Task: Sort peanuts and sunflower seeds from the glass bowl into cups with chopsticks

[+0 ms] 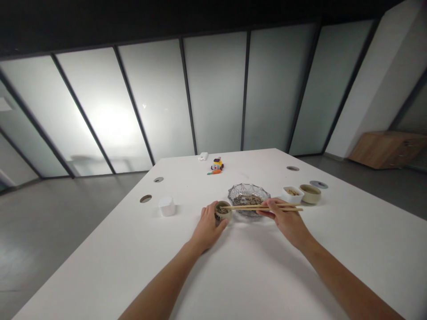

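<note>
My left hand (209, 226) is wrapped round a small beige cup (227, 216) that holds dark seed-like bits. Between the fingers of my right hand (283, 218) lies a pair of wooden chopsticks (247, 207), their tips at the cup's mouth. Whether the tips pinch anything is too small to tell. Just behind the chopsticks stands a clear faceted glass bowl (235, 191) with more of the dark seed-like bits in it. To the right of the bowl are a white dish (293, 198) with pale pieces inside and a second beige cup (311, 198).
A white container (167, 206) stands at the left of the white table (133, 262). Farther back are a yellow and grey toy vehicle (218, 164), an orange carrot-shaped item (216, 172) and a white box (203, 156). Round holes (146, 198) pierce the tabletop.
</note>
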`<state>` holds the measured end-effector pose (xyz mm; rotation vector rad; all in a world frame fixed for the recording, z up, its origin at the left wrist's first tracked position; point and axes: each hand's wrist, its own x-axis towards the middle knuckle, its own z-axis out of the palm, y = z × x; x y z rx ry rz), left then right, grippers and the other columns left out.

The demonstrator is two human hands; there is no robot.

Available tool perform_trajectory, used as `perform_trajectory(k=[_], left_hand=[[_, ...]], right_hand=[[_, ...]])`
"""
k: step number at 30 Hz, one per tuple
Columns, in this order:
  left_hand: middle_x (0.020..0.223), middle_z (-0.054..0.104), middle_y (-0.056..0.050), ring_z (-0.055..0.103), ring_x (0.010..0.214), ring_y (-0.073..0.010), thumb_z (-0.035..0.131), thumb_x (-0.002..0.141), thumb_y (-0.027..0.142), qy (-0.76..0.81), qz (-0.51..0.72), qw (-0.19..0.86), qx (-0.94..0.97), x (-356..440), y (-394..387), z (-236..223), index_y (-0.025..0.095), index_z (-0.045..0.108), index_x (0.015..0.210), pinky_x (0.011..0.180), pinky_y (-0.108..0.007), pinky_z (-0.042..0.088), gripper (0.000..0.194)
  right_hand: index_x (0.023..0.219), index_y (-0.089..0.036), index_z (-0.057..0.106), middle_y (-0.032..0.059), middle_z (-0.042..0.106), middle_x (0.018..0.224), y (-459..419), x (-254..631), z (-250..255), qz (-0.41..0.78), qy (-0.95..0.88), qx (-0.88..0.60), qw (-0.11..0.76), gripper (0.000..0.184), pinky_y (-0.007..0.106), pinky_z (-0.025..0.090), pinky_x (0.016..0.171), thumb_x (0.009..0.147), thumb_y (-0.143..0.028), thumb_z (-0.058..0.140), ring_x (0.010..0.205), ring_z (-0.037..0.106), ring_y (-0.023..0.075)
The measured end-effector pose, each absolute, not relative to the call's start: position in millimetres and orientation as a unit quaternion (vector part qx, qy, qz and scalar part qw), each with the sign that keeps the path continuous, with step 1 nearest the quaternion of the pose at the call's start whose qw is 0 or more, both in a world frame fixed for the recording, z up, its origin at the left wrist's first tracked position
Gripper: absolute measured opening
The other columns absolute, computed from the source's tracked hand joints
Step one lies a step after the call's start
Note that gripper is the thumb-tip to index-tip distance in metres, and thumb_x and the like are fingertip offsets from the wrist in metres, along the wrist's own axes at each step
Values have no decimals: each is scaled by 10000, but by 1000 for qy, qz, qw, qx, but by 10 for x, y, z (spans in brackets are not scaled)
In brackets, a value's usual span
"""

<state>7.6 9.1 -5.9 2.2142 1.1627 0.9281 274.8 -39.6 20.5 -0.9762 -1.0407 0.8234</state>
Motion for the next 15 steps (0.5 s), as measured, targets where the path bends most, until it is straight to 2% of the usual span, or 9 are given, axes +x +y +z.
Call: perform_trajectory(k=[3,6,11,15], left_hand=[[1481,560,-122,481,1384,-319,643,942,356,426,338,236,805,78,90,-58,238,425,1494,1201,-531,393,605],[1463,570,-118,499,1353,-319,640,943,361,428,334,235,806,79,92,-56,237,428,1489,1196,-535,395,599],[1441,578,-125,499,1333,-318,637,940,363,432,331,233,806,85,93,-45,222,441,1472,1190,-528,394,585],[1435,581,-119,499,1334,-314,642,936,360,428,334,238,805,93,88,-40,231,453,1462,1184,-515,400,574]], right_hand=[[800,-238,752,53,754,880,-373,2809,199,329,-454,-431,707,467,494,697,848,801,-704,782,820,757,245],[828,-241,732,47,752,904,-324,2952,171,264,-438,-453,730,462,485,676,896,840,-703,744,893,764,248],[853,-240,744,69,765,901,-284,3126,111,142,-502,-542,659,536,466,637,862,850,-771,670,870,761,276],[821,-246,744,63,752,853,-298,3079,108,75,-581,-549,597,499,396,580,771,943,-705,590,827,722,255]])
